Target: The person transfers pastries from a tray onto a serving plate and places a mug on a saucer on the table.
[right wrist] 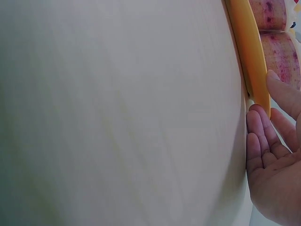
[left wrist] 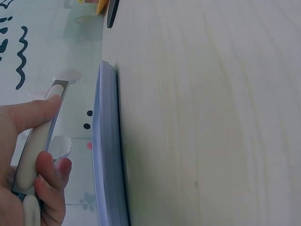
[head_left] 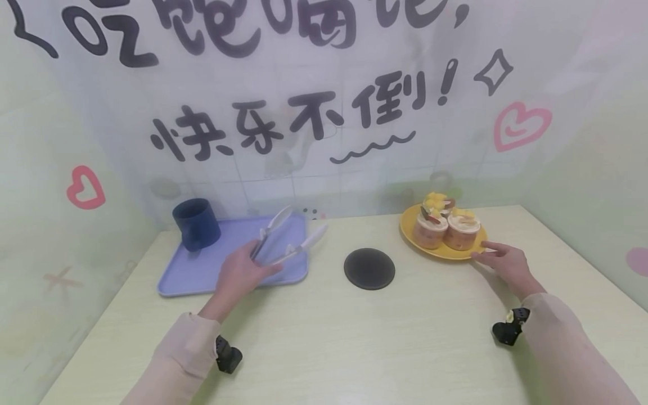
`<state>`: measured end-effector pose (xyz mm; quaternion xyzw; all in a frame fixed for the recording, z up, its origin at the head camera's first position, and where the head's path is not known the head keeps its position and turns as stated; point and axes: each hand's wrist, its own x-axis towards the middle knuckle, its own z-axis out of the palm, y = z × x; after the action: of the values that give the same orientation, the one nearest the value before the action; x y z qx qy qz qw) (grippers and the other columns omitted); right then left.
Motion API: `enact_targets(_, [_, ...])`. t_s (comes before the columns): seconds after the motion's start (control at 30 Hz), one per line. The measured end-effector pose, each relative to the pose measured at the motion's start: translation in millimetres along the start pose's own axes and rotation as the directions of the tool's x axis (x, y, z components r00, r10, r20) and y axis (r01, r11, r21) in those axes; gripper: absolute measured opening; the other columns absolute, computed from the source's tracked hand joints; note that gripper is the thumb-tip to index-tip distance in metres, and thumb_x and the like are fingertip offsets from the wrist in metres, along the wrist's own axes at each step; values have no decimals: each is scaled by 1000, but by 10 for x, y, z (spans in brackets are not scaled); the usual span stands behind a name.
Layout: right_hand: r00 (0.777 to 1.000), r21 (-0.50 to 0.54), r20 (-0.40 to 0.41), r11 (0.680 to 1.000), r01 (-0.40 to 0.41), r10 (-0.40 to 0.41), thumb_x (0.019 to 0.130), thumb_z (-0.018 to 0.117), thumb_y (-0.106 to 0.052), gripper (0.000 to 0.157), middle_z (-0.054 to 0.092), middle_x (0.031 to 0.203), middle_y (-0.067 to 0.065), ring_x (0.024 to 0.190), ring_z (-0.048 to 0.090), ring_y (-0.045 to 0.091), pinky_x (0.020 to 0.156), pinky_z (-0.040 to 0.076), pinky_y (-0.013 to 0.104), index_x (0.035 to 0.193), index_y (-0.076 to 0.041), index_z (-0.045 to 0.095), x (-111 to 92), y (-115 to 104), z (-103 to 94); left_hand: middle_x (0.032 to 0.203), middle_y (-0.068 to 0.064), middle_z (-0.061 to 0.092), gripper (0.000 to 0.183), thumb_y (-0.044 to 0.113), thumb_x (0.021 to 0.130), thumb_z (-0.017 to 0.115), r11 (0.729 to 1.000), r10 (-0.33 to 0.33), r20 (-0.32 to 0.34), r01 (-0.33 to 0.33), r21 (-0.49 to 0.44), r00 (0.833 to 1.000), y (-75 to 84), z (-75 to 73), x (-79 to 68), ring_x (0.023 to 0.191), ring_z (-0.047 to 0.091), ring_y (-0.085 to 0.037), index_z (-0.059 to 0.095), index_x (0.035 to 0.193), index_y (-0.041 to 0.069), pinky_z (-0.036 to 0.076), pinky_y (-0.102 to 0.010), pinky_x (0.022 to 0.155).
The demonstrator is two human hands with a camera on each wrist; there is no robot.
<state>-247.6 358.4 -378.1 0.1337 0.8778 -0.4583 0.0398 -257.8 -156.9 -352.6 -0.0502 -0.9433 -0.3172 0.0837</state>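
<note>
My left hand (head_left: 242, 269) grips a pair of tongs (head_left: 273, 225) above the blue-lilac tray (head_left: 172, 281). Pale tips of the tongs stand spread apart, pointing away and to the right. In the left wrist view, the thumb lies along a cream-padded handle (left wrist: 33, 150) with fingers curled beneath it. At the right, my right hand (head_left: 508, 269) holds the near right rim of a yellow plate (head_left: 420, 242) between thumb and fingers. Three small layered cakes (head_left: 430, 233) in clear cups sit on the plate, topped with yellow pieces. The plate's edge partly hides behind the fingers in the right wrist view.
A dark blue mug (head_left: 202, 225) stands at the tray's back left corner. Between tray and plate lies a round black coaster (head_left: 369, 269). Walls (head_left: 354, 191) with writing and drawings close the table at the back and sides.
</note>
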Motion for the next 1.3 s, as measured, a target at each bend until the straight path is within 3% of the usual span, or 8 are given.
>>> enact_targets(0.2, [1000, 2, -2, 1000, 6, -6, 84, 56, -53, 86, 33, 133, 33, 118, 36, 44, 93, 35, 52, 141, 3, 24, -2, 0, 2, 79, -7, 55, 49, 38, 70, 77, 1000, -12, -1, 12, 7, 1000, -35, -39, -47, 71, 50, -23, 56, 99, 5, 41, -36, 63])
enact_targets(0.63, [1000, -5, -10, 1000, -4, 4, 84, 56, -53, 86, 35, 132, 33, 116, 37, 43, 90, 37, 49, 141, 3, 25, 9, 1, 0, 101, -16, 60, 65, 40, 71, 76, 999, -45, 31, 45, -5, 999, -135, -123, -104, 86, 54, -28, 53, 119, 3, 42, -45, 74])
enact_targets(1.3, [1000, -2, -6, 1000, -14, 14, 85, 56, -51, 85, 33, 132, 33, 116, 36, 44, 91, 36, 51, 141, 3, 24, -28, -27, -4, 92, -14, 59, 60, 44, 72, 74, 999, -48, -9, 48, 23, 999, -291, -203, -236, 79, 51, -26, 55, 110, 2, 39, -40, 66])
